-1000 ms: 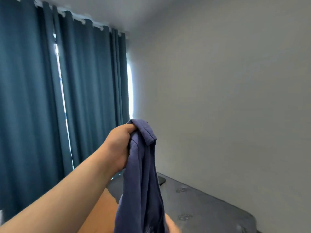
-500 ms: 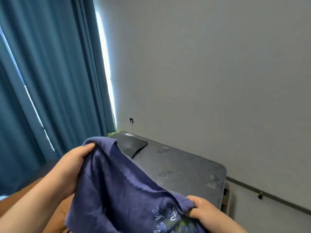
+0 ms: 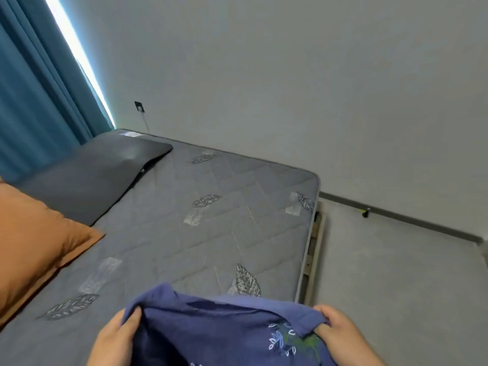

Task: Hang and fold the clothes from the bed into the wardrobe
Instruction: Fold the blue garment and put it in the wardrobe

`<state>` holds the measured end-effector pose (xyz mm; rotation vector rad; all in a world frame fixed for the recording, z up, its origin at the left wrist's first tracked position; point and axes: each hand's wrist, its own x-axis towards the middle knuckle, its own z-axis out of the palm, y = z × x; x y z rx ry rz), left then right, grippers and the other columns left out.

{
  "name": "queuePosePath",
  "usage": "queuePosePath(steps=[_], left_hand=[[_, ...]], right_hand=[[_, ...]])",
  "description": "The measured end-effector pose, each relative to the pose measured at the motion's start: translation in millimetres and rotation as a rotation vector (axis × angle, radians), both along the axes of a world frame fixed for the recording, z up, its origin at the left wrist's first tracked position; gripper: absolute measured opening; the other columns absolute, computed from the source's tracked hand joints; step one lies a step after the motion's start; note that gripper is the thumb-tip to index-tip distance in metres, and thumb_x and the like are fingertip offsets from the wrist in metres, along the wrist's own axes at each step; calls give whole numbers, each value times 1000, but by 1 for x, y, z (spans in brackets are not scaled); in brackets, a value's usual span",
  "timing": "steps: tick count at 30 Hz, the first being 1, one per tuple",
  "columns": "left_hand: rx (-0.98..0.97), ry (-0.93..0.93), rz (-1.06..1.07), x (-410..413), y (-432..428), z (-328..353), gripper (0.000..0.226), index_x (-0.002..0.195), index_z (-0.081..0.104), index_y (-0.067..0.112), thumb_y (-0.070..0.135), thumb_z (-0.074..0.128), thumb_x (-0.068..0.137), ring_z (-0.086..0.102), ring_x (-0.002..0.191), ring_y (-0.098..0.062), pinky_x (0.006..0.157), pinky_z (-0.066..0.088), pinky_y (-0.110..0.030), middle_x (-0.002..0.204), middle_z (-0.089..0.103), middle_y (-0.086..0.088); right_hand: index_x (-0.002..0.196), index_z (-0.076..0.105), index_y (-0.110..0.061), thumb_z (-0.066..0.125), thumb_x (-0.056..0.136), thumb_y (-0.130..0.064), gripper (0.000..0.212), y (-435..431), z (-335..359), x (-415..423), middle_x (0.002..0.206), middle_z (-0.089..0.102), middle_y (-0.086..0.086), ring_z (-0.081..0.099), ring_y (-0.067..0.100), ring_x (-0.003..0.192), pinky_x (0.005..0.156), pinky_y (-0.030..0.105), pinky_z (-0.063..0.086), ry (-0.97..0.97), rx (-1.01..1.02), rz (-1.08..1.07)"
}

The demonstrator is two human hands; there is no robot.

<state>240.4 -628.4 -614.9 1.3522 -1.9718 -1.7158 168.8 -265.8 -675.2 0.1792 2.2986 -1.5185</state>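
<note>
Head view: blue-violet top [image 3: 211, 328] sits at six o'clock, stretched between both hands just above the near edge of the grey quilted mattress [image 3: 211, 220]. The left hand [image 3: 116, 336] at seven o'clock pinches one bunched edge, thumb on top and fingers curled under the cloth. The right hand [image 3: 340, 331] at five o'clock grips the other edge the same way, fingers closed on the fabric. A leaf print [image 3: 282, 339] shows beside the right hand. An orange pillow [image 3: 34, 239] lies at nine o'clock, a dark flat pad [image 3: 100, 173] at ten, and a teal curtain [image 3: 34, 88] hangs beyond it. No wardrobe is in view.

The step looks like spreading the top for folding. Both pinches should probably hold evenly while the cloth is drawn taut, so the bunched left edge opens out. Laying it towards twelve o'clock, on the bare middle of the mattress, seems best. That spot is well apart from the pillow and from the drop to the floor [image 3: 396, 273] at three o'clock. Letting go one side early would likely leave the fabric to slump and crease.
</note>
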Motion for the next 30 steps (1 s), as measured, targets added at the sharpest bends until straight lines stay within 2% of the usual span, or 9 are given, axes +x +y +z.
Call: queuePosePath(steps=[2, 6, 9, 12, 15, 21, 23, 27, 30], left_hand=[[-43, 19, -38, -14, 15, -29, 26, 119, 61, -2, 10, 54, 96, 54, 115, -30, 99, 37, -40, 117, 60, -21], [-90, 32, -55, -57, 47, -59, 14, 102, 63, 10, 13, 50, 97, 53, 100, -21, 86, 40, -37, 108, 62, -12], [-158, 50, -75, -82, 51, -80, 16, 94, 63, 8, 13, 47, 97, 50, 89, -19, 78, 39, -37, 100, 63, -16], [-226, 94, -111, -101, 50, -97, 16, 96, 62, 10, 10, 45, 97, 50, 91, -19, 79, 38, -35, 97, 60, -13], [-274, 161, -145, -113, 46, -117, 15, 98, 61, 11, 10, 45, 98, 49, 95, -18, 82, 37, -33, 99, 59, -10], [-263, 209, -153, -104, 36, -153, 14, 103, 63, 7, 11, 51, 98, 49, 97, -18, 79, 40, -30, 101, 59, -14], [-242, 314, -156, -105, 27, -156, 14, 103, 62, 10, 11, 49, 99, 49, 96, -17, 70, 45, -25, 101, 58, -11], [-211, 494, -216, -97, 5, -156, 17, 105, 63, 15, 15, 47, 100, 52, 96, -17, 84, 39, -32, 102, 61, -8], [-231, 581, -240, -76, -20, -144, 19, 101, 66, 15, 18, 47, 100, 55, 93, -19, 83, 42, -32, 100, 64, -8]], right_hand=[[72, 69, -8, 60, 80, 10, 22, 16, -8, -6, 60, 64, 5, 52, 0, 56, 59, 20, 43, -36, -27, -56], [69, 65, -5, 59, 91, -2, 24, 38, -30, -23, 62, 59, 2, 50, 13, 67, 64, 32, 39, -18, -52, -165], [64, 58, -6, 58, 94, -9, 30, 43, -39, -36, 60, 54, -1, 45, 10, 62, 59, 29, 38, 55, -8, -129], [65, 55, -1, 58, 93, -10, 30, 42, -61, -45, 59, 52, 0, 43, 8, 58, 54, 26, 36, 124, 3, -160], [61, 52, -7, 58, 94, -12, 34, 34, -87, -55, 57, 49, -2, 41, 8, 57, 55, 29, 35, 172, 12, -187], [78, 66, -12, 58, 92, -8, 17, -3, -118, -58, 77, 71, 6, 63, 17, 72, 76, 40, 51, 216, 26, -143], [79, 68, -15, 58, 91, -6, 18, -12, -117, -54, 78, 72, 1, 67, 17, 79, 77, 33, 51, 293, 33, -172], [82, 70, -20, 58, 92, -8, 19, -17, -107, -15, 79, 71, -10, 63, 2, 76, 65, 9, 44, 441, 131, -270], [78, 68, -26, 58, 92, -8, 25, -20, -85, 28, 74, 69, -15, 60, -8, 74, 61, 4, 40, 505, 229, -340]])
